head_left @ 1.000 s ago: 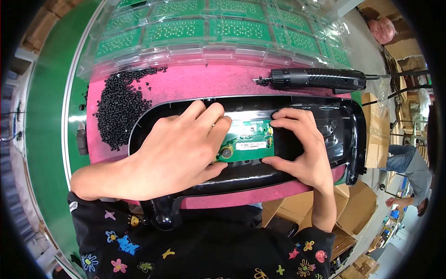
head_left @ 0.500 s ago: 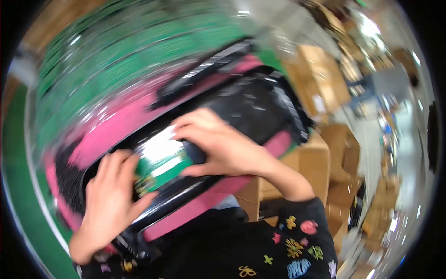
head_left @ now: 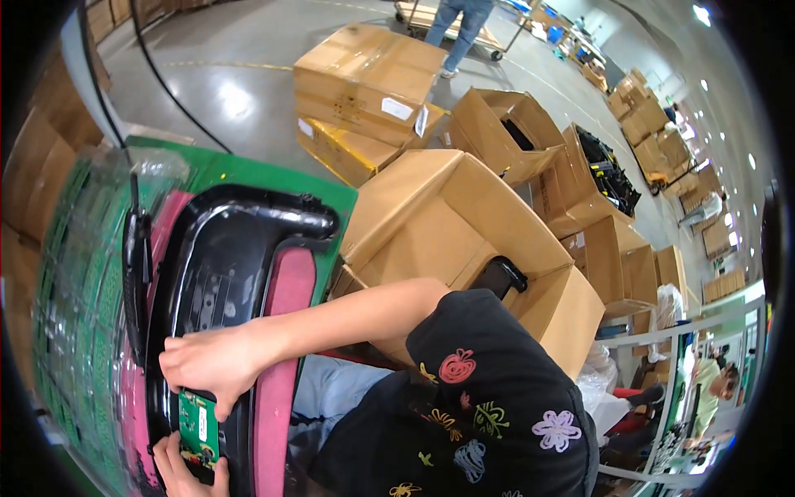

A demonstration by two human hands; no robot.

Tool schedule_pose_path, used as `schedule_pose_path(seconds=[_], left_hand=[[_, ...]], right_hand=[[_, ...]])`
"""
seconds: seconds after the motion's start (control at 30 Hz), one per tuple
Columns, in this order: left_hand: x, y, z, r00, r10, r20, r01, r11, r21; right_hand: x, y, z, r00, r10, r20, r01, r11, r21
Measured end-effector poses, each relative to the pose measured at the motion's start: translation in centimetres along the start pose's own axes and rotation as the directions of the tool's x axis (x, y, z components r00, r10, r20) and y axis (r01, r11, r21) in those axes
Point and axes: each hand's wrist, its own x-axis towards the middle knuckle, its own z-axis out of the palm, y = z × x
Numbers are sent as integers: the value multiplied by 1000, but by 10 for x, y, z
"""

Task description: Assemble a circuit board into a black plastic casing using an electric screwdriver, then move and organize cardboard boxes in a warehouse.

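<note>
A large black plastic housing [head_left: 219, 265] lies on a pink mat [head_left: 281, 331] on the green bench. A small green circuit board [head_left: 197, 429] sits in the housing near the lower left. My right hand [head_left: 207, 364] presses down on the board's upper end with its fingers bent, the forearm reaching in from the right. At the bottom edge, my left hand [head_left: 178, 470] grips the board's lower end. My black sleeve with coloured flower prints [head_left: 480, 398] fills the lower middle.
A black electric screwdriver [head_left: 132, 273] lies beside the housing, with clear trays of green circuit boards [head_left: 70, 315] further left. Open cardboard boxes [head_left: 447, 224] crowd the floor to the right, one holding black parts [head_left: 609, 178]. People stand at the top [head_left: 460, 25] and far right [head_left: 716, 381].
The view has swung round to the right, so the bench now sits at the left and the boxes and floor fill the frame. Both hands stay on the circuit board in the housing.
</note>
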Motion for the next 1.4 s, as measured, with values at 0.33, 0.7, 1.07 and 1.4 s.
schedule_pose_path(seconds=[0.33, 0.7, 1.07, 1.4], left_hand=[[-9, 8, -4, 1000, -11, -16, 11, 999, -35], [-55, -85, -30, 889, -367, -273, 403, 911, 86], [-70, -121, -11, 932, -294, -212, 295, 955, -24], [-70, -123, -7, 901, -290, -322, 302, 953, -15]], right_hand=[[-1, -10, -8, 999, 11, 34, -11, 1000, 10], [29, 4, -88, 838, 174, -517, -491, 654, -575], [62, 20, -94, 779, 552, -298, -594, 801, -71], [122, -17, -40, 810, 34, -586, 84, 981, 173]])
